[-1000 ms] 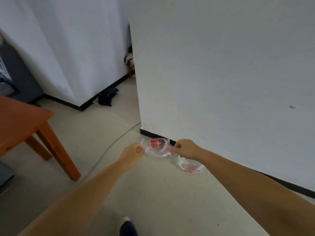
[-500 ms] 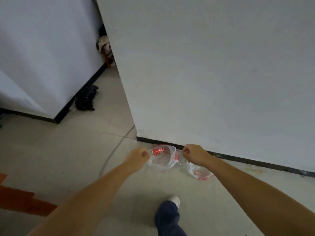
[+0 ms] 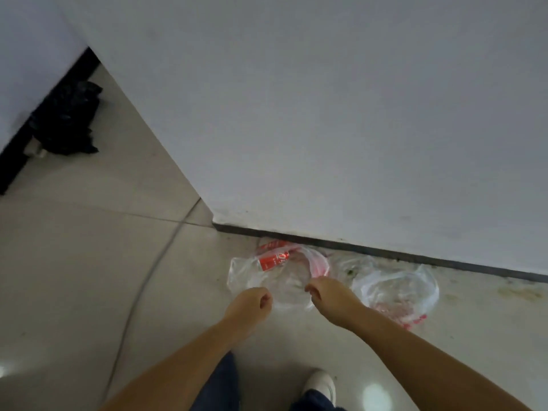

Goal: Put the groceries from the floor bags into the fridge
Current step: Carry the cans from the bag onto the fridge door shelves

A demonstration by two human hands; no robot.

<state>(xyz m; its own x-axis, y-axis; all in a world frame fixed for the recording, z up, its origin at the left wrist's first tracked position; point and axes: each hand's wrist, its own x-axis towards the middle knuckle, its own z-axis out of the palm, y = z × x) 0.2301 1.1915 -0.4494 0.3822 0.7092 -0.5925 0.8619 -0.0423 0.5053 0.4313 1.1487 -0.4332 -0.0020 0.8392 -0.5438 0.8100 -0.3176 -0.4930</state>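
Observation:
A clear plastic bag [image 3: 252,272] lies on the floor by the wall's black skirting, with a red can [image 3: 273,260] showing through it. My left hand [image 3: 251,304] is closed on the bag's near left rim. My right hand [image 3: 329,295] is closed on its near right rim, so the mouth is held between them. A second clear bag [image 3: 397,289] with red print lies just to the right, touching the first. What else is inside either bag is too blurred to tell. No fridge is in view.
A white wall [image 3: 326,114] with a corner stands directly ahead. A crumpled black bag [image 3: 68,123] lies at the far left by another wall. A thin grey cable [image 3: 142,286] runs across the tiled floor. My legs and a white shoe [image 3: 320,384] are below.
My view has dropped and closed in on the bags; the wooden table left the frame. Both hands have stayed closed on the bag and come lower over it.

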